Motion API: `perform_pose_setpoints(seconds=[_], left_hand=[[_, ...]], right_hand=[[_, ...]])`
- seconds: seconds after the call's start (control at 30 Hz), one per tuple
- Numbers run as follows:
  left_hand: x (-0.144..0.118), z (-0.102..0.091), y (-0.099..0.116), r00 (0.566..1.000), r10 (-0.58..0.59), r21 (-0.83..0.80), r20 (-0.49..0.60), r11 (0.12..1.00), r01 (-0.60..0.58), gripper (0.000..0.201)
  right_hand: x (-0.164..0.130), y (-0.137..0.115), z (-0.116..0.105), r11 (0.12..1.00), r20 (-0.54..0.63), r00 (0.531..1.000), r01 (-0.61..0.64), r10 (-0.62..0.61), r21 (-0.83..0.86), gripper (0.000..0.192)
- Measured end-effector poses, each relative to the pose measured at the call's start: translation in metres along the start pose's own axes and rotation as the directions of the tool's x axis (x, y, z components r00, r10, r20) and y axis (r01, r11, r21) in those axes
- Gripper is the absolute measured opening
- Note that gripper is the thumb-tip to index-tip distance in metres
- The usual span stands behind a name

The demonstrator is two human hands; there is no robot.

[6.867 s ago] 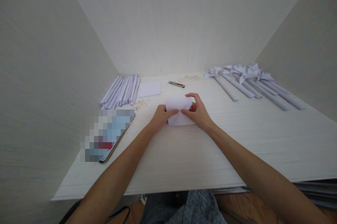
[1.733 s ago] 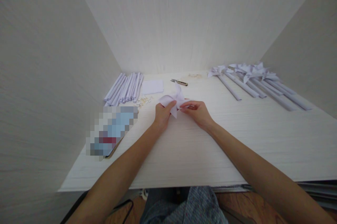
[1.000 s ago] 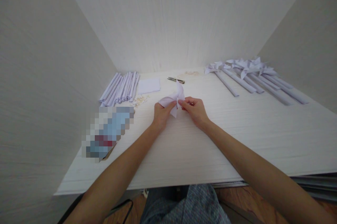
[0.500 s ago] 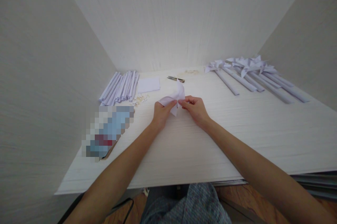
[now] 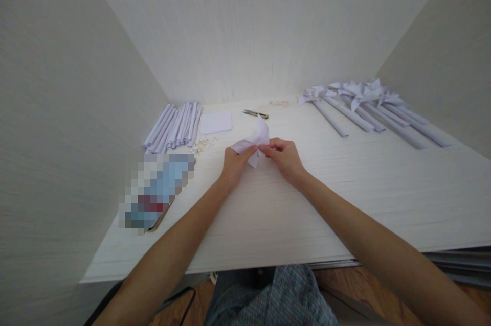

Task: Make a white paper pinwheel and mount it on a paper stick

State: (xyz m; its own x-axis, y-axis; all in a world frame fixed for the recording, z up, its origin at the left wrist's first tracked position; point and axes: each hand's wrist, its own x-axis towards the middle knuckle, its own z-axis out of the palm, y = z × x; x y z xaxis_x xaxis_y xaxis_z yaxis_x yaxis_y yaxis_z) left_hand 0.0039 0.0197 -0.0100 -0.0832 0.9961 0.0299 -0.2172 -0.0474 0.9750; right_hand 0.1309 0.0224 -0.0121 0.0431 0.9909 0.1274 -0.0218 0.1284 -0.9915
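Observation:
A white paper pinwheel head (image 5: 262, 133) with curved blades is held between my two hands above the table. My left hand (image 5: 235, 163) grips it from the left, thumb pressed near its centre. From the right, my right hand (image 5: 284, 159) pinches at the centre, its thumb and curled fingers meeting my left thumb there. Whether a small part sits between the right fingertips is hidden. Beyond the pinwheel lie small thread snips (image 5: 255, 113). A stack of white paper squares (image 5: 217, 122) rests to the left of them.
Several rolled paper sticks (image 5: 174, 126) are piled at the back left, beside small pale pieces (image 5: 203, 145). A pixelated phone-like object (image 5: 163, 188) lies nearer on the left. Finished paper pinwheels on sticks (image 5: 368, 101) lie at the back right. Walls enclose the white table (image 5: 345, 188).
Almost nothing differs. Both hands keep their hold on the pinwheel head, with only a slight shift of the fingertips and of the whole view.

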Motion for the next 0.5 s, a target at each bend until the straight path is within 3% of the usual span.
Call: perform_pose_setpoints(seconds=[0.5], left_hand=[[0.0, -0.0009, 0.0011, 1.0, 0.015, 0.071, 0.024, 0.997, -0.016, 0.019]], right_hand=[[0.0012, 0.0034, -0.0011, 0.997, 0.013, 0.999, 0.047, -0.047, -0.065, 0.019]])
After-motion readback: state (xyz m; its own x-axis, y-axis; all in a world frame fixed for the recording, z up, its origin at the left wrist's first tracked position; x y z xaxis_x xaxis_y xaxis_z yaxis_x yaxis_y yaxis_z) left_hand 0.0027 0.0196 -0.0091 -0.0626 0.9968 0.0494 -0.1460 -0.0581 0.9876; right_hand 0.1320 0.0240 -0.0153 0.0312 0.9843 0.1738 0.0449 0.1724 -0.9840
